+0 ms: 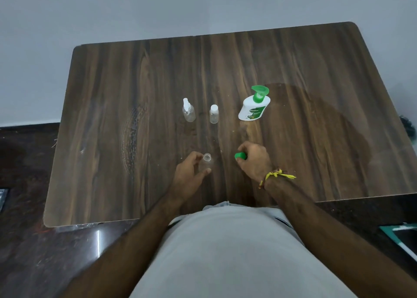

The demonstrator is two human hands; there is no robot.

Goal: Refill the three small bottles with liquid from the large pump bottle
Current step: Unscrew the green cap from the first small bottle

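Observation:
A small clear bottle (pixel 207 162) stands uncapped near the table's front, and my left hand (pixel 188 176) curls around its left side, gripping it. My right hand (pixel 253 161) is just to the right of it, shut on a green cap (pixel 240 155) low over the tabletop. Farther back stand a clear spray bottle (pixel 188 110) and a small clear bottle with a white cap (pixel 214 114), side by side. To their right is the large white pump bottle (pixel 253 105) with a green pump head.
The dark wooden table (pixel 112 117) stands against a pale wall. A dark glossy floor surrounds it. A green-edged object (pixel 404 236) lies on the floor at the lower right. A yellow thread band is on my right wrist.

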